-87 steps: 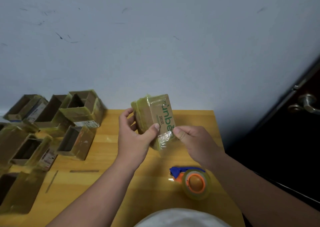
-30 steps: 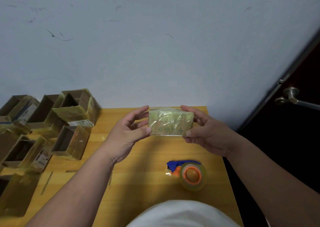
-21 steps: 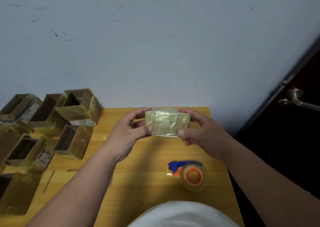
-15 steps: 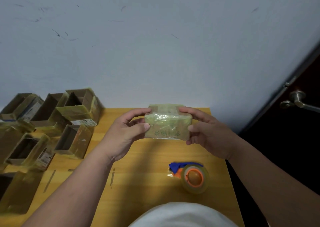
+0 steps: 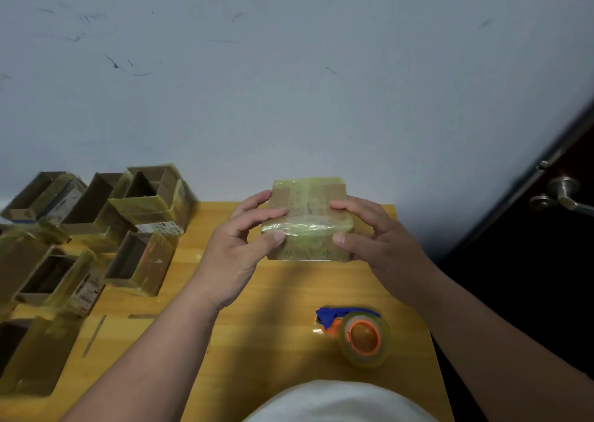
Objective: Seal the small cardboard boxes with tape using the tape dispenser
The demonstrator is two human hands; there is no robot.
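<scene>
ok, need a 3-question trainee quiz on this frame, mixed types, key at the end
1. True or false: the tape dispenser is in the right hand.
2. Multiple choice: where is the taped box? A) flat on the table B) held between both hands above the table C) among the open boxes at left
3. Fill in: the left hand holds the taped box with its thumb on the near face and its fingers on the ____ face.

Key: 1 false, since the dispenser lies on the table near the person; 2 B; 3 top.
</scene>
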